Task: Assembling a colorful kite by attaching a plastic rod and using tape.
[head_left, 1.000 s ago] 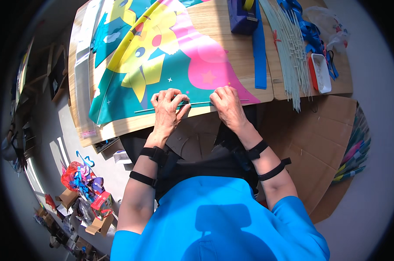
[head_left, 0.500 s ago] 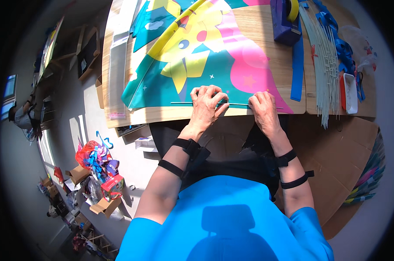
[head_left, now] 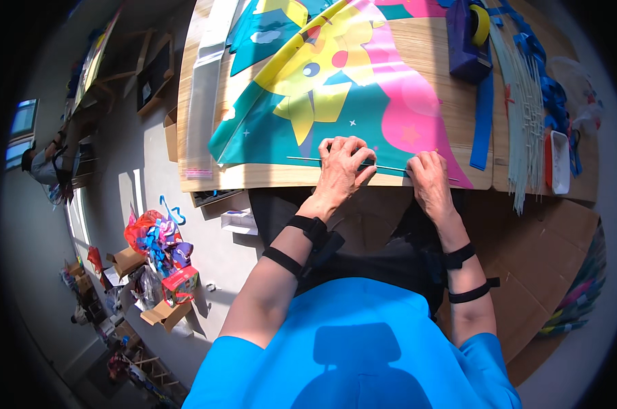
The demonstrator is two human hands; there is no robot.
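- At ten o'clock from the left hand (head_left: pixel 342 170), tabletop (head_left: pixel 267 175) is being covered by a plastic sleeve (head_left: pixel 205 95).
- By that half-curled hand, a thin rod (head_left: pixel 392 168) is being crossed; whether gripped cannot be told.
- At twelve o'clock, a printed sheet (head_left: pixel 342 88) is being overlain by the rod.
- By the right hand (head_left: pixel 429 178), fingertips bunched, the rod is being pinched.
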